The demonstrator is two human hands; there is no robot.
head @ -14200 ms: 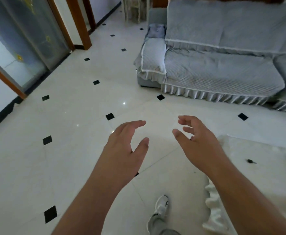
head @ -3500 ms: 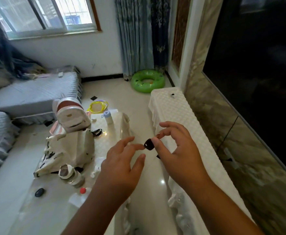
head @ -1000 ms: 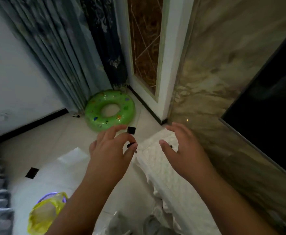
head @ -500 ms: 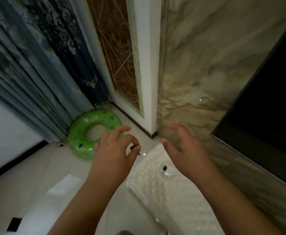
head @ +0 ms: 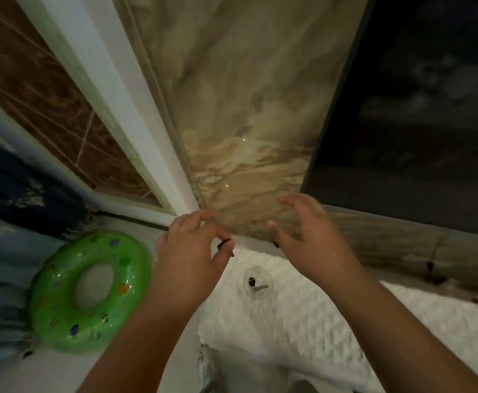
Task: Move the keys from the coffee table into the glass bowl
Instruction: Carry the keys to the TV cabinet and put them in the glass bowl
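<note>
A small clear glass bowl (head: 257, 292) stands on the white quilted cover (head: 303, 321) of a low cabinet, near its left end. Inside it lies a dark-headed key (head: 253, 281). My left hand (head: 189, 259) hovers up and to the left of the bowl, thumb and forefinger pinched on a small black key (head: 224, 244). My right hand (head: 308, 239) is held above and to the right of the bowl, fingers spread, with nothing in it.
A marble wall (head: 246, 123) and a dark TV screen (head: 416, 123) rise right behind the cabinet. A green inflatable swim ring (head: 90, 290) lies on the floor at left, by blue curtains (head: 11, 222). My shoe (head: 208, 367) shows below.
I have come closer to the cabinet, so the bowl now sits lower between my hands. The left hand still pinches the black key; the right hand stays spread.
</note>
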